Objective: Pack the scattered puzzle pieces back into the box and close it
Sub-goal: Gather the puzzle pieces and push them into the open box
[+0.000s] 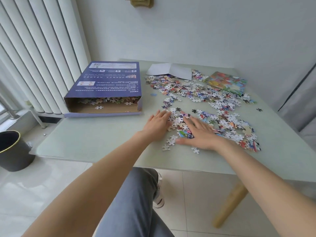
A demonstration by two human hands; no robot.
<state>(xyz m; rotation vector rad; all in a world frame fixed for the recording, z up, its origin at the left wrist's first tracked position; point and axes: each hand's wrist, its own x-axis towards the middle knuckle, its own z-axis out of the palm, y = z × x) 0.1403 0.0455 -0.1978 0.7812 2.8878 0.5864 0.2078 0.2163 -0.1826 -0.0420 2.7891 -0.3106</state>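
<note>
Grip: nothing is held; both hands are laid flat, fingers straight and spread, on the near heap of puzzle pieces.
Left hand: placed at the heap's left fringe, fingertips touching the outermost pieces, palm on the bare table.
Right hand: pressed on top of the pieces, fingers pointed toward the far left, thumb stretched along the table's near side.
Pieces between hands: a small cluster is bracketed by the two palms; a few strays lie just in front of the wrists.
Far heap: a wider scatter is spread toward the table's far right corner, reaching a coloured sheet and a grey paper.
Box: set near the far left corner, long axis running from near edge to far edge, open end turned toward the near edge, flap folded down flat; some pieces are already inside.
Key relation: the box mouth lies left of and beyond the hands; the left hand is the nearer one.
Step judged: a handful is being gathered; most of the packing appears undone, and the box is not yet closed.
</note>
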